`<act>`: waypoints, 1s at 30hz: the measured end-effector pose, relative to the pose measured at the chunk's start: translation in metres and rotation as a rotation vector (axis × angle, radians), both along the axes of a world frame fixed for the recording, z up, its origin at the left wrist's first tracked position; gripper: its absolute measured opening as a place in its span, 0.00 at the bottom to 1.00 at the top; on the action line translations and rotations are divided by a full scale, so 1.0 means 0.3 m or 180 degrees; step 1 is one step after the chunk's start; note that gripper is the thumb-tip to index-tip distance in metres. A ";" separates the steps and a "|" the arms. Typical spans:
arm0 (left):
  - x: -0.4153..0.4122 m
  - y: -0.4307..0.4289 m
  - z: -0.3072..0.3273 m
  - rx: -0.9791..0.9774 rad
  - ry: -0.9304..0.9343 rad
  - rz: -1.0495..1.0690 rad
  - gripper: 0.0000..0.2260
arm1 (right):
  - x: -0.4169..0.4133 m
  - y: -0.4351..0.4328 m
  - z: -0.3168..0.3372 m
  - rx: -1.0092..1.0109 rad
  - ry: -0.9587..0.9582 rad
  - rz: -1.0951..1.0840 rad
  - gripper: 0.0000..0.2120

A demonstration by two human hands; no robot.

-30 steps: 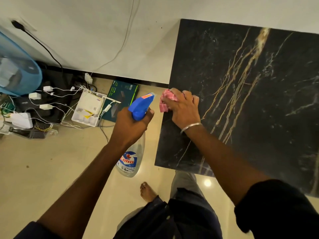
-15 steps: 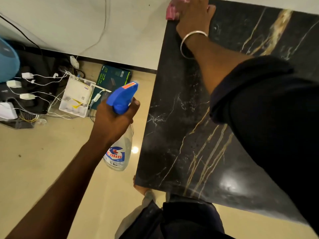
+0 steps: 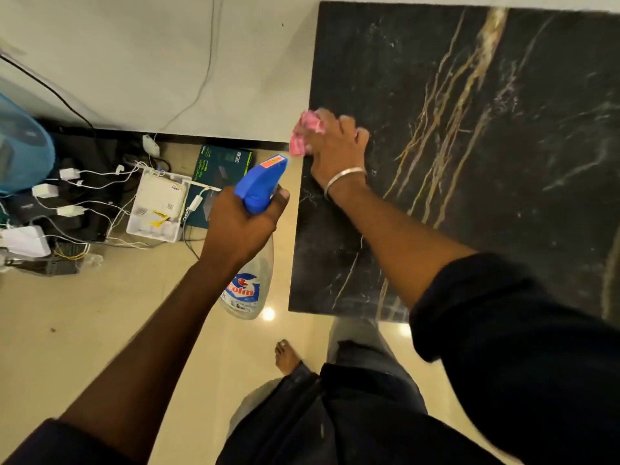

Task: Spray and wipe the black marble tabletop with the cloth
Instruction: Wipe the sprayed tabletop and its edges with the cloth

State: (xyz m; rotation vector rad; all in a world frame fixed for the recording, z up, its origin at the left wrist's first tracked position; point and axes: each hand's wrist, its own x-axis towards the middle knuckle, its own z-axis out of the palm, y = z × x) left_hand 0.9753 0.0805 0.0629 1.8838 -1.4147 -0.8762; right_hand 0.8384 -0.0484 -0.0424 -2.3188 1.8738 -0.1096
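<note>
1. The right arm reaches out from a dark sleeve over the black marble tabletop with gold and white lines (image 3: 469, 162).
2. The right hand (image 3: 335, 146) lies knuckles up at the left edge of the tabletop. Its fingers curl over the crumpled pink cloth (image 3: 305, 132) and hold it down on the stone.
3. The cloth sits right at that edge. Part of it sticks out past the fingers, toward the floor side. The hand and cloth look a bit blurry.
4. A thin silver bangle (image 3: 342, 177) goes around the right wrist.
5. The left arm is bent and held out over the shiny cream floor (image 3: 84, 330), just beside the table.
6. The left hand (image 3: 241, 226) is wrapped tight around the neck of the clear plastic spray bottle with a blue spray head (image 3: 261, 186). The bottle hangs in the air and does not touch the table. Its blue tip points up toward the right hand.
7. Count: two hands, one cloth, one spray bottle, one tabletop, one bangle.
8. One bare foot (image 3: 287, 355) stands on the floor near the table's front corner.
9. By the white wall lie one white box with wires (image 3: 157, 206), one dark green flat box (image 3: 221, 176), one big blue water jug (image 3: 23, 146), and several white plugs on thin wires.
</note>
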 end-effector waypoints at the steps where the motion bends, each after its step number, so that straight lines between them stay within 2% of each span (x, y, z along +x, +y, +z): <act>1: 0.006 0.042 0.012 -0.0059 0.0008 -0.0063 0.10 | 0.004 0.110 0.001 0.0038 -0.0034 0.0012 0.33; 7: 0.050 0.317 0.041 -0.0124 0.0051 -0.0063 0.10 | 0.035 0.644 0.014 0.0157 -0.0304 -0.0097 0.29; 13: 0.060 0.500 0.054 -0.0053 0.0074 0.0017 0.10 | 0.068 0.934 -0.005 0.0204 -0.0349 -0.0199 0.31; 20: -0.043 0.570 0.035 0.0057 0.0062 -0.0129 0.08 | -0.016 1.011 -0.003 0.0025 -0.0311 -0.0242 0.28; 30: -0.345 0.518 0.008 0.0279 0.0268 -0.0509 0.08 | -0.634 1.000 -0.011 -0.0118 0.0087 -0.1572 0.29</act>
